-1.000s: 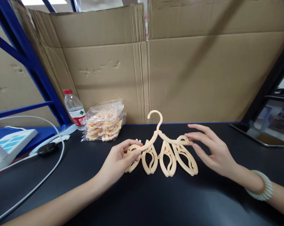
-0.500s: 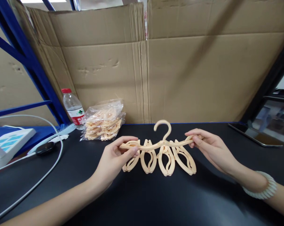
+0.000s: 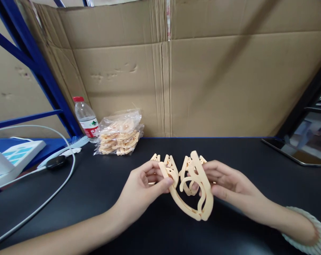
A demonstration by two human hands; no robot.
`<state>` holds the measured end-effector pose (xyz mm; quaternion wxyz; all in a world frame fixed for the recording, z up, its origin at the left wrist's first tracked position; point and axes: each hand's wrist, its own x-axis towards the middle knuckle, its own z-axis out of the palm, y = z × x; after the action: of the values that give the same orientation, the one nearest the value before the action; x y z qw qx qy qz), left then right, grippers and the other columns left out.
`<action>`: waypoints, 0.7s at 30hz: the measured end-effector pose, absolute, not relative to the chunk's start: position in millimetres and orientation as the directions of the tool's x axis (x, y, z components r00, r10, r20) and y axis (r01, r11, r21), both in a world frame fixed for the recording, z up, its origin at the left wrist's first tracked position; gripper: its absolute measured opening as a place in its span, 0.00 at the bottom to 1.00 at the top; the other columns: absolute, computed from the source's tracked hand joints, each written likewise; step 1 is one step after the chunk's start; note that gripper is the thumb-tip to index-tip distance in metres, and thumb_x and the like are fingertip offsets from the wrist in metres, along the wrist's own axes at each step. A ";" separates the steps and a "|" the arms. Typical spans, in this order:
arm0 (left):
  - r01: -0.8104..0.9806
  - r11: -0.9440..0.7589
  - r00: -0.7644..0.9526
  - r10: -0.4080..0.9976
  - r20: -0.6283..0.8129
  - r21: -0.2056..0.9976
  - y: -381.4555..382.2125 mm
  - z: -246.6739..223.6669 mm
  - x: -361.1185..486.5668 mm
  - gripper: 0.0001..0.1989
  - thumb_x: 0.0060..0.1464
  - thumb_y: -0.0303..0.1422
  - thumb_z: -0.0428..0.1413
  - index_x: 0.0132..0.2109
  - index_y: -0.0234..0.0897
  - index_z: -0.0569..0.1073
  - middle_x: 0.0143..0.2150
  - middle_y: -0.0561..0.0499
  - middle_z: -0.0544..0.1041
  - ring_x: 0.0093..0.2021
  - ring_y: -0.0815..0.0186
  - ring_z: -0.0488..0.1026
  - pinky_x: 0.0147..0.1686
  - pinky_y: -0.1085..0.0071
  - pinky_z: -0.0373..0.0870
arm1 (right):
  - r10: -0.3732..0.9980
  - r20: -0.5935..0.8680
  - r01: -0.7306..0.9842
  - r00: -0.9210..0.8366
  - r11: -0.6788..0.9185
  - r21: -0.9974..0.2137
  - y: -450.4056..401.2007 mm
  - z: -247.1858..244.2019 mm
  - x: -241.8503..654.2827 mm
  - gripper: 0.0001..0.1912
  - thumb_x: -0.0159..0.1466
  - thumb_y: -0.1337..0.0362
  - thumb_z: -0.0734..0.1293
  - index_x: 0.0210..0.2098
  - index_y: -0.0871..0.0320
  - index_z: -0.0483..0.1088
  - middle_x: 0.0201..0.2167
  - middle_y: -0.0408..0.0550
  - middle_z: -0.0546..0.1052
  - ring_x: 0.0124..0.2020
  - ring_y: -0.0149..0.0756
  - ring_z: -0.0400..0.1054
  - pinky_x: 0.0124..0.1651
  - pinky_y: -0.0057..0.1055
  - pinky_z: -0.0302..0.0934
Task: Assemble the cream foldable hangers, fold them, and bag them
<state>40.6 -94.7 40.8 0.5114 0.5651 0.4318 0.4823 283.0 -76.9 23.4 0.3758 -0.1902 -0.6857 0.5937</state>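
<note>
A beige folding clothes hanger point(image 3: 185, 207) is held up in front of me, its two arms bent toward each other and its hook tucked between them. My left hand point(image 3: 147, 186) pinches the end of the left arm between thumb and fingers. On the other side my right hand point(image 3: 226, 180) is closed round the right arm; some of its fingertips are behind the hanger. Behind the held one, several folded beige hangers point(image 3: 169, 162) lie in a row on the black table point(image 3: 150, 226), partly covered by my hands.
At the back left, a clear plastic bag point(image 3: 119, 132) of beige hangers stands beside a red-capped water bottle point(image 3: 86, 118). A white cable point(image 3: 71, 166) loops at the left near a small black device point(image 3: 56, 162). A dark flat tablet-like object point(image 3: 293, 151) lies at right. Cardboard point(image 3: 229, 88) walls the back.
The hanger was spread out wide with its hook up. Now its arms are folded downward and inward, the hook lies between them, and my hands are closer together.
</note>
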 end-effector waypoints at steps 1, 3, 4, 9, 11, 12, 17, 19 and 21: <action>-0.009 -0.092 0.176 0.980 0.092 0.996 -95.9 40.4 41.9 0.13 0.46 0.35 0.66 0.36 0.33 0.73 0.31 0.49 0.77 0.33 0.65 0.75 0.33 0.71 0.75 | 0.689 0.284 -0.192 -0.667 0.210 -0.959 -79.7 23.5 281.7 0.16 0.68 0.62 0.64 0.54 0.49 0.60 0.46 0.50 0.73 0.44 0.39 0.72 0.48 0.42 0.67; -0.021 -0.082 0.195 0.977 0.084 0.996 -97.9 40.1 43.8 0.14 0.46 0.35 0.66 0.37 0.33 0.73 0.32 0.49 0.77 0.33 0.66 0.74 0.34 0.72 0.75 | 0.677 0.291 -0.193 -0.676 0.217 -0.957 -83.7 23.9 279.9 0.16 0.69 0.64 0.62 0.55 0.47 0.59 0.44 0.48 0.74 0.40 0.36 0.73 0.45 0.39 0.69; -0.027 -0.081 0.202 0.976 0.085 0.996 -98.6 40.0 44.5 0.14 0.47 0.34 0.65 0.37 0.32 0.73 0.32 0.49 0.77 0.33 0.67 0.74 0.33 0.73 0.74 | 0.681 0.300 -0.173 -0.668 0.251 -0.952 -84.8 24.3 279.5 0.14 0.69 0.65 0.62 0.53 0.48 0.61 0.43 0.47 0.74 0.39 0.35 0.74 0.44 0.37 0.69; -0.036 -0.081 0.221 0.971 0.087 0.996 -100.4 38.8 45.5 0.12 0.48 0.33 0.65 0.37 0.33 0.71 0.30 0.52 0.76 0.32 0.69 0.73 0.32 0.75 0.72 | 0.686 0.379 0.097 -0.621 0.547 -0.831 -83.6 26.5 280.6 0.11 0.68 0.66 0.62 0.48 0.51 0.73 0.41 0.47 0.76 0.35 0.31 0.73 0.36 0.25 0.68; -0.033 -0.097 0.231 0.968 0.102 0.995 -100.8 37.7 45.2 0.11 0.49 0.33 0.64 0.36 0.33 0.71 0.31 0.52 0.76 0.32 0.69 0.73 0.32 0.75 0.72 | 0.657 0.442 0.160 -0.611 0.649 -0.744 -82.4 26.9 280.5 0.15 0.68 0.68 0.62 0.51 0.49 0.73 0.41 0.46 0.77 0.38 0.31 0.73 0.40 0.25 0.68; -0.032 -0.108 0.240 0.964 0.113 0.994 -101.0 37.1 45.1 0.11 0.49 0.33 0.64 0.35 0.33 0.71 0.31 0.52 0.76 0.33 0.69 0.73 0.33 0.74 0.72 | 0.641 0.469 0.178 -0.608 0.685 -0.706 -82.2 27.0 280.0 0.16 0.68 0.69 0.62 0.52 0.48 0.72 0.42 0.45 0.78 0.40 0.32 0.73 0.43 0.26 0.68; -0.031 -0.141 0.271 0.952 0.144 0.990 -102.3 34.8 45.0 0.09 0.51 0.33 0.63 0.34 0.35 0.70 0.31 0.53 0.75 0.33 0.69 0.72 0.34 0.73 0.72 | 0.623 0.512 0.198 -0.591 0.728 -0.657 -84.0 28.7 276.8 0.19 0.67 0.72 0.62 0.53 0.46 0.71 0.42 0.41 0.78 0.42 0.30 0.73 0.44 0.24 0.67; -0.023 -0.160 0.283 0.946 0.160 0.987 -103.5 35.3 45.2 0.09 0.51 0.33 0.63 0.34 0.35 0.70 0.31 0.53 0.74 0.34 0.68 0.72 0.34 0.73 0.72 | 0.626 0.519 0.211 -0.582 0.733 -0.647 -84.4 30.2 276.2 0.18 0.67 0.72 0.62 0.52 0.46 0.72 0.40 0.41 0.78 0.41 0.29 0.73 0.43 0.23 0.67; 0.004 -0.185 0.291 0.940 0.176 0.983 -104.6 36.3 45.3 0.08 0.51 0.33 0.63 0.34 0.36 0.71 0.32 0.53 0.75 0.35 0.68 0.73 0.35 0.73 0.71 | 0.622 0.526 0.226 -0.581 0.744 -0.629 -84.3 31.5 276.4 0.18 0.67 0.72 0.62 0.51 0.47 0.72 0.38 0.40 0.78 0.39 0.28 0.73 0.42 0.22 0.66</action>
<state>45.3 -104.6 36.3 0.5122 0.6191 0.3812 0.4572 276.4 -84.3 31.5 0.3841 -0.2490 -0.8510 0.2574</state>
